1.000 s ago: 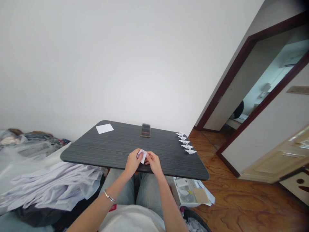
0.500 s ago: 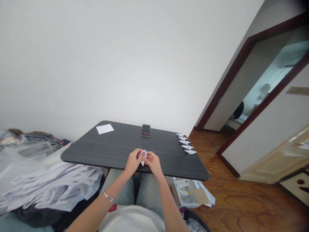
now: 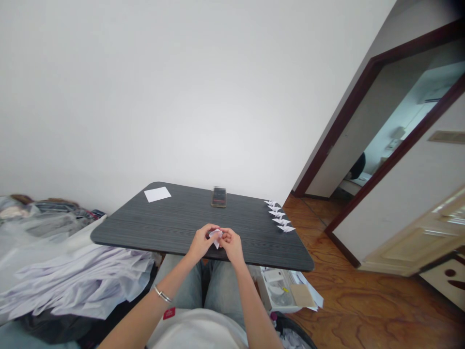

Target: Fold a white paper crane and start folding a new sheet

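Note:
A small piece of folded white paper (image 3: 217, 238) is pinched between both hands over the near edge of the dark table (image 3: 181, 213). My left hand (image 3: 201, 241) grips its left side, thumb across the front. On its right side, my right hand (image 3: 231, 244) holds the paper with thumb and curled fingers. The fingers hide part of the folds. Several folded white paper cranes (image 3: 281, 221) stand in a row along the table's right end. A flat white sheet of paper (image 3: 157, 194) lies at the far left corner.
A phone (image 3: 218, 197) stands propped at the table's back, near the white wall. Piled white cloth (image 3: 83, 281) and plastic bags lie to the left. Below the table's right side is an open box (image 3: 278, 291) of odds and ends. A doorway (image 3: 366, 140) opens at right.
The folded paper has turned a little between the fingers, and its top now leans further to the right. Both hands stay in nearly the same place.

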The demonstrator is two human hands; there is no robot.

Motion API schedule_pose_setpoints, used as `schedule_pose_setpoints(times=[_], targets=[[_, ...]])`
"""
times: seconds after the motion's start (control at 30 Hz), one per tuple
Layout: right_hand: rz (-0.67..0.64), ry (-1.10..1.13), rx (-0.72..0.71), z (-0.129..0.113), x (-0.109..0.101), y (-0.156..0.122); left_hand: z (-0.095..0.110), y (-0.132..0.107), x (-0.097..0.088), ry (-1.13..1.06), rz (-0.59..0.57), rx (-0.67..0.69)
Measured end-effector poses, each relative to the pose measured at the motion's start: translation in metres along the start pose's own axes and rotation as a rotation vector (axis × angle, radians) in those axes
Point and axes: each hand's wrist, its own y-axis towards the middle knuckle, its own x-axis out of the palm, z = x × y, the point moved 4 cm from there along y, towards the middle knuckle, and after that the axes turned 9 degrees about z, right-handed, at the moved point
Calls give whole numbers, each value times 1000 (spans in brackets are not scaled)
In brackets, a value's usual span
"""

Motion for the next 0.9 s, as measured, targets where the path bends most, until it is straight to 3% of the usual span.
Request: schedule_pose_setpoints(times=[0.47, 0.73, 0.9], targets=[[60, -92, -81, -6, -2, -3, -2, -1, -1, -23, 3, 14], [154, -181, -189, -12, -6, -5, -8, 0, 3, -122, 13, 13], [250, -197, -168, -6, -9, -3, -12, 0, 2, -178, 13, 4]])
